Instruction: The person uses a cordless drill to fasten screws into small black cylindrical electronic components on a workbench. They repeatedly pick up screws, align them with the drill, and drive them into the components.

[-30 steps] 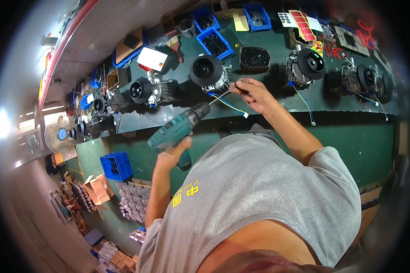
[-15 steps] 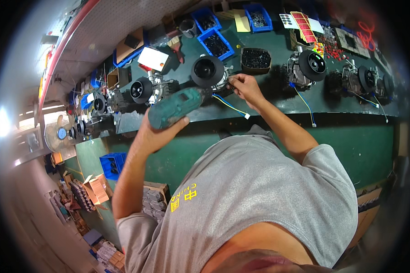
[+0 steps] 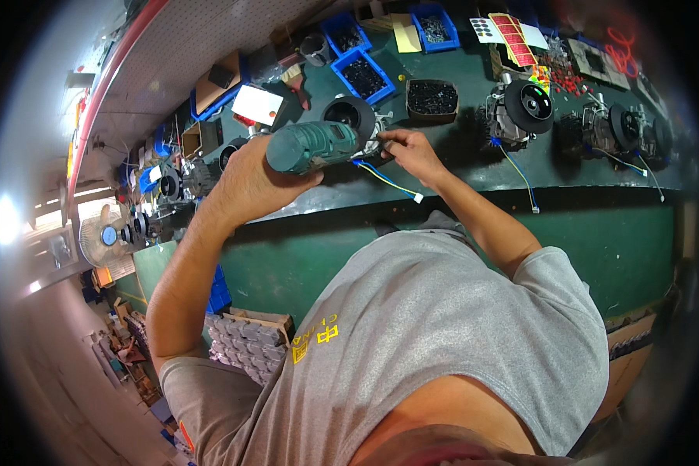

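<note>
My left hand (image 3: 248,180) is wrapped round a green power screwdriver (image 3: 312,147), whose front end reaches to a motor assembly (image 3: 352,111) on the bench. That assembly has a black round cup and silvery metal parts, and the tool covers part of it. On the assembly's right side, my right hand (image 3: 415,158) has thumb and fingers pinched together against it; whatever lies between them is too small to make out. A blue, yellow and white cable (image 3: 388,183) with a white plug hangs from the assembly toward the bench's front edge.
A box of black screws (image 3: 432,99) stands right of the assembly, with blue bins (image 3: 363,76) of small parts behind. Similar motor assemblies (image 3: 516,113) line the bench (image 3: 474,172) on both sides. A brush (image 3: 296,84) and white card (image 3: 257,104) lie back left.
My left hand has brought the screwdriver up and to the right, its front end now over the motor assembly. My right hand has shifted slightly left and down, still pinched at the assembly's side.
</note>
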### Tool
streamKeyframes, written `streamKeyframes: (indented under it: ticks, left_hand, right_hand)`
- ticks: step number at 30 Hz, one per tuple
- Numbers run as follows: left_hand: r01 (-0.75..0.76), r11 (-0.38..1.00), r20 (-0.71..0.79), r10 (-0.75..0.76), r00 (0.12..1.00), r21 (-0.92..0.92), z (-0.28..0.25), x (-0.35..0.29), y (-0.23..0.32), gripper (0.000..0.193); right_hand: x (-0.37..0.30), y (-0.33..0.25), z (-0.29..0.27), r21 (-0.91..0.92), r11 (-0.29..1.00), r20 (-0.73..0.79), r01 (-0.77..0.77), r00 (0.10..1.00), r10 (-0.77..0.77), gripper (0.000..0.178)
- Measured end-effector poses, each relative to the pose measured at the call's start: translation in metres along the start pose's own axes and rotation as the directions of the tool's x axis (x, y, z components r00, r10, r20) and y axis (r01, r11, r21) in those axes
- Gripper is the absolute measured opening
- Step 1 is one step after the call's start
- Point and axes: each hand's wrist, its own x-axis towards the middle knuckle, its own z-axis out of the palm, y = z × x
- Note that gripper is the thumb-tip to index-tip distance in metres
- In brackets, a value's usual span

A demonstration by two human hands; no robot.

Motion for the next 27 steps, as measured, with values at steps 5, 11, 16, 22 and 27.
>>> streamKeyframes:
  ticks: [5, 11, 16, 22, 27]
  left_hand:
    - [0.023, 1.000, 0.019, -0.023, 1.000, 0.004, -0.003, 0.004, 0.002, 0.043]
    - [0.064, 0.998, 0.089, -0.065, 0.994, 0.006, -0.009, 0.010, 0.008, 0.044]
    - [-0.049, 0.998, 0.061, 0.047, 0.997, 0.033, -0.018, 0.021, 0.018, 0.039]
    - [-0.139, 0.990, 0.109, 0.135, 0.985, 0.033, -0.014, 0.048, 0.010, 0.038]
    - [-0.117, 0.993, 0.146, 0.114, 0.983, 0.012, -0.018, 0.054, 0.010, 0.039]
  right_hand:
    - [-0.001, 0.000, 0.000, 0.046, 0.999, -0.022, 0.010, 1.000, -0.009, 0.030]
    - [-0.001, -0.003, -0.003, -0.001, 1.000, 0.003, -0.001, 1.000, 0.001, 0.032]
    - [0.004, 0.019, -0.010, -0.250, 0.962, -0.075, 0.109, 0.988, -0.132, 0.057]
    - [0.014, 0.016, 0.005, -0.448, 0.893, -0.101, 0.044, 0.990, -0.099, 0.108]
    - [0.019, 0.012, 0.007, -0.525, 0.851, -0.132, -0.006, 0.988, -0.075, 0.106]
